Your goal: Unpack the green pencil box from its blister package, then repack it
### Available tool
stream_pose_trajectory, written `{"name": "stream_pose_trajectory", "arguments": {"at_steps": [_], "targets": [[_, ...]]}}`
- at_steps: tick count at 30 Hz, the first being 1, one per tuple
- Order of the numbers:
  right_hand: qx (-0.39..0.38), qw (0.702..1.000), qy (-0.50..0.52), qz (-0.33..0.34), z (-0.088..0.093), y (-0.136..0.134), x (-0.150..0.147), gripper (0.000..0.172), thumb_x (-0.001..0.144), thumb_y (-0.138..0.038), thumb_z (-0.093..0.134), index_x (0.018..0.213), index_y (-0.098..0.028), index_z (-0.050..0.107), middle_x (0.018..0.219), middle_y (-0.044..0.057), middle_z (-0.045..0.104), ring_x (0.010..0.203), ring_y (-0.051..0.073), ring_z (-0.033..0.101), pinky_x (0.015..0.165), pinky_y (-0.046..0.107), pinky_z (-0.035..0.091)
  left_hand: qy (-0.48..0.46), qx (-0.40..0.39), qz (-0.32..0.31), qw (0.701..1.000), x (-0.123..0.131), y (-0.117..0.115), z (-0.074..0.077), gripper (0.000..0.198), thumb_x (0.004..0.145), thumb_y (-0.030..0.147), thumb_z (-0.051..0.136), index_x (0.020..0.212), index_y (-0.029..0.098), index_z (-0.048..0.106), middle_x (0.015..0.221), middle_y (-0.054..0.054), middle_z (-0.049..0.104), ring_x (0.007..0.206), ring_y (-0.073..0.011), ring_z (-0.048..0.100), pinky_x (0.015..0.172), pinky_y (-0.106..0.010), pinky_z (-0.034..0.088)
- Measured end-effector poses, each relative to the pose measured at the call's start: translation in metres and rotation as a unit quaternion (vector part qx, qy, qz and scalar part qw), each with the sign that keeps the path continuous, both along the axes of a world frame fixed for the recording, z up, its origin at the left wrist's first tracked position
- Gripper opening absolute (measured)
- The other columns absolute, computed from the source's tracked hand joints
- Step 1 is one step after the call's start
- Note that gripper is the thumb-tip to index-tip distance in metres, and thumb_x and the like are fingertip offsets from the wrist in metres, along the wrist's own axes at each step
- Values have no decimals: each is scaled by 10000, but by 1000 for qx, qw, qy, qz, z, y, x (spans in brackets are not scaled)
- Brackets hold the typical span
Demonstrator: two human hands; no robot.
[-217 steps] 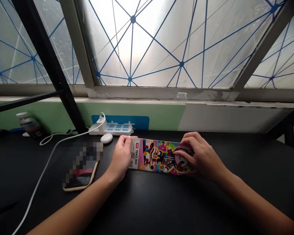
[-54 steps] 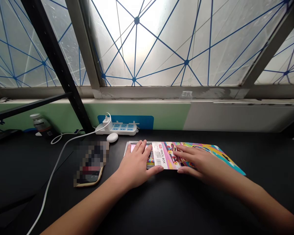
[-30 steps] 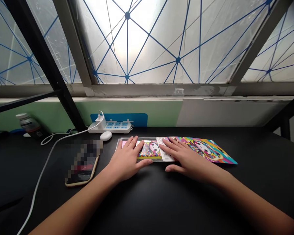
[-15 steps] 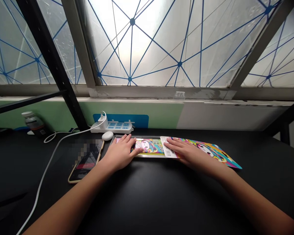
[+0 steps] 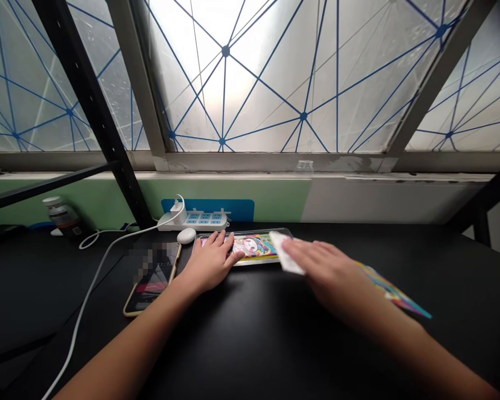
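Observation:
My left hand (image 5: 210, 261) lies with its fingers spread over the left part of a shallow clear plastic tray (image 5: 286, 233). Inside the tray, a colourful printed pack (image 5: 256, 246) with a white cartoon face shows to the right of my thumb. My right hand (image 5: 331, 272), slightly blurred, grips a long printed card (image 5: 404, 297). The card's white end pokes out beyond my fingertips, over the tray's right end. Its bright, multicoloured far end slants down to the right behind my wrist. My right thumb is hidden below the hand.
Left of the tray lies a phone (image 5: 156, 280), with a white rounded object (image 5: 186, 236) beside it. A white power strip (image 5: 204, 222) with a plug stands against the wall. Its white cable (image 5: 87, 300) runs toward the front left. A bottle (image 5: 62, 216) stands at far left.
My right hand has lifted the card and drawn it toward me and to the right, uncovering the tray's right end. My left hand stays on the tray. The view has shifted slightly.

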State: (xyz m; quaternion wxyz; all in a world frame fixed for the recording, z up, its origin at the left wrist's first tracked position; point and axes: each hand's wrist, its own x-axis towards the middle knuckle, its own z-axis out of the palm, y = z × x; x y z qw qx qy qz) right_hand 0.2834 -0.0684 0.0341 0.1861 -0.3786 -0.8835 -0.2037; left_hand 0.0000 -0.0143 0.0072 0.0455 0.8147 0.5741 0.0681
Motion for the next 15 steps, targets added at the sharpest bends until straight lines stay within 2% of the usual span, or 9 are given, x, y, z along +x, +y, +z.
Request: {"name": "stream_pose_trajectory", "arguments": {"at_steps": [3,5,7,11,13,15], "targets": [[37,994,-37,93,-11,-39,-48,477,927,-64,382,1368,-71,562,1373,173,628,1212,315,623,1006,494,481,-15,12,9,1000,3,-1,-3,667,1031,571,240,1585,199,222,1630,-131,262,1517,-316,215,1151,-623,233],[19,989,-54,138,-21,-55,-70,438,954,-155,405,1347,-64,577,1336,185,652,1162,339,646,982,506,485,-23,25,10,999,2,0,-3,672,1031,515,322,1591,172,179,1623,-153,280,1504,-308,261,1145,-584,281],[-29,982,-75,169,-30,-60,-85,432,960,-214,423,1330,-59,584,1311,198,665,1133,350,655,956,507,495,-28,47,2,998,0,0,-1,683,1011,502,411,1576,161,232,1597,-164,346,1473,-312,333,1120,-532,346],[-180,964,-61,187,-38,-38,-106,456,971,-320,478,1352,-88,567,1360,197,630,1186,333,620,1006,478,473,-28,78,-23,996,-2,0,2,512,984,528,483,1379,213,564,1470,-127,548,1380,-328,462,1065,-478,412],[-241,952,-13,189,-39,-22,-114,517,980,-442,507,1383,-122,548,1414,177,591,1283,316,552,1099,460,401,-27,85,-34,995,-1,-1,2,448,984,530,484,1292,242,636,1428,-107,590,1337,-327,499,1048,-482,418],[-285,937,33,198,-40,-8,-119,554,971,-531,525,1388,-167,552,1448,146,566,1370,286,469,1181,436,291,-26,96,-41,994,1,-1,1,417,998,514,464,1279,263,642,1424,-95,594,1320,-319,508,1033,-489,418]]}}
